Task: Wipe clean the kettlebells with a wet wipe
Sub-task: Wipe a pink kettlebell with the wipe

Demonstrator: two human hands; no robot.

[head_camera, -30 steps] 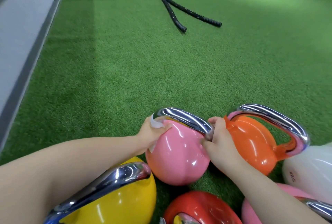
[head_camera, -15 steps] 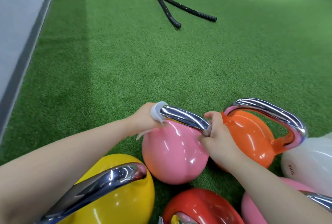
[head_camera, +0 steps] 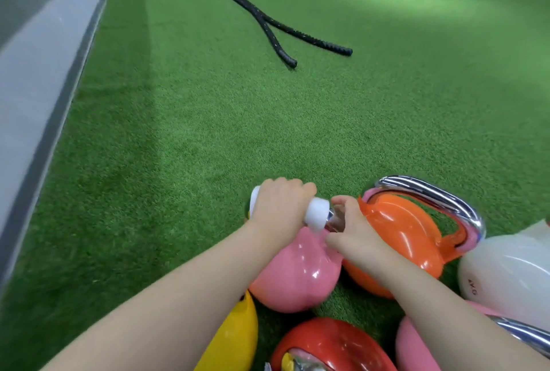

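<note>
Wrapping the wet wipe (head_camera: pixel 317 217) round the pink kettlebell (head_camera: pixel 294 272) handle, the left hand (head_camera: pixel 278 207) grip is closed on it; right hand (head_camera: pixel 351 231) grip clasps the handle's end, orange kettlebell (head_camera: pixel 404 239) alongside, all on green turf (head_camera: pixel 208 132), battle ropes (head_camera: pixel 268 22) beyond.

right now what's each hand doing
left hand: gripping the wet wipe around the pink kettlebell handle
right hand: gripping the handle's right end
</note>
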